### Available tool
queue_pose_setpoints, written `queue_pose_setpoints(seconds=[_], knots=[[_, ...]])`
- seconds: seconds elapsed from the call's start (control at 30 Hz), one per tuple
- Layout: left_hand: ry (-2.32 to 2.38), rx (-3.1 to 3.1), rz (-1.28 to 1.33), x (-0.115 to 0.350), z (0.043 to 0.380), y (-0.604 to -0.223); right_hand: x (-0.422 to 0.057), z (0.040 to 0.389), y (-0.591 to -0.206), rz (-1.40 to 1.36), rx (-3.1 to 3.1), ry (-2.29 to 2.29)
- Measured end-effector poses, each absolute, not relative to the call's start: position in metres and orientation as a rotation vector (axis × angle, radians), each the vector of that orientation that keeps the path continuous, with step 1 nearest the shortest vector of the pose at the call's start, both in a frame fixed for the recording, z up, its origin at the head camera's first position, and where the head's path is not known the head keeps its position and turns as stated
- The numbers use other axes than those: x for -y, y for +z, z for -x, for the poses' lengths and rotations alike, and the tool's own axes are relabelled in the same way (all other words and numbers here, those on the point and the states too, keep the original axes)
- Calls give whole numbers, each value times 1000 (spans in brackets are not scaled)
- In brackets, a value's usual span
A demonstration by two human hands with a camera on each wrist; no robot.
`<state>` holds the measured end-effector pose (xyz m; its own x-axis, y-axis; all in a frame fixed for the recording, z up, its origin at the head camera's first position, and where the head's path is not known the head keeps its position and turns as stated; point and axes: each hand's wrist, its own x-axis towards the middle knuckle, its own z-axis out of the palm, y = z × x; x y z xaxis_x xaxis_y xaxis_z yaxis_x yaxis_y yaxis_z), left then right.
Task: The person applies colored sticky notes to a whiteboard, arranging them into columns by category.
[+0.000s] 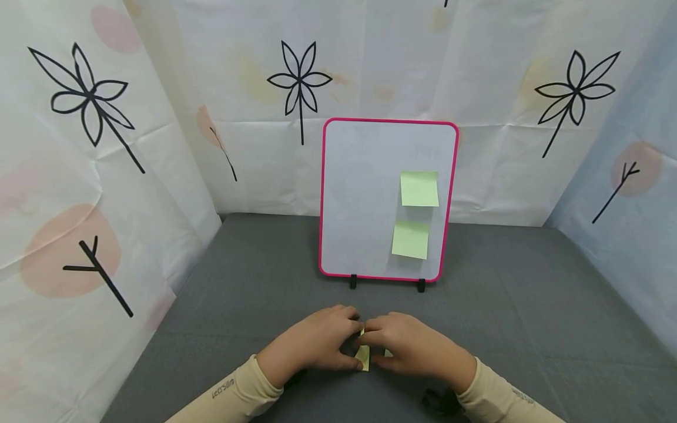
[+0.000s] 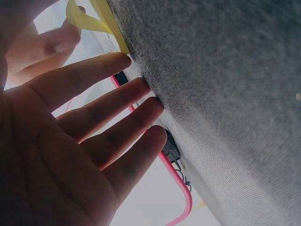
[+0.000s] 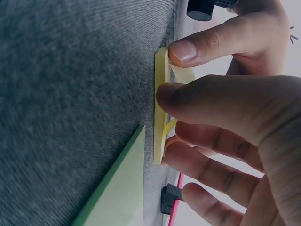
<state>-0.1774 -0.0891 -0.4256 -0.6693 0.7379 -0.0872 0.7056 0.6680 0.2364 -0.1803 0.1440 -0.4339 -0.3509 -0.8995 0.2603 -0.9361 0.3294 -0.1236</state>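
A yellow sticky note pad (image 1: 362, 359) lies on the grey table between my two hands. My left hand (image 1: 322, 341) holds it by the ends, its thumb (image 3: 186, 50) at one end and its index fingertip at the other. From the pad's top, a yellow sticky note (image 2: 84, 19) curls upward. My right hand (image 1: 418, 346) pinches at this lifted sheet, its thumb (image 3: 174, 94) over the pad in the right wrist view; the exact contact is partly hidden. Beside the pad lies a green sticky note pad (image 3: 122, 183), mostly covered by the right hand in the head view.
A pink-rimmed whiteboard (image 1: 365, 194) stands on black feet (image 1: 353, 281) behind the hands. Two green notes, an upper one (image 1: 419, 189) and a lower one (image 1: 410, 239), are stuck on its right side. Patterned cloth walls (image 1: 254, 176) enclose the grey table (image 1: 254, 264).
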Motion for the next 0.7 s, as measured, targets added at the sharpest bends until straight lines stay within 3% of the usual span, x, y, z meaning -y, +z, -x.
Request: queue_pose_setpoints(seconds=[0.7], knots=[[250, -2711, -1207, 89, 177, -425, -143, 181, -435, -1678, 2400, 388]])
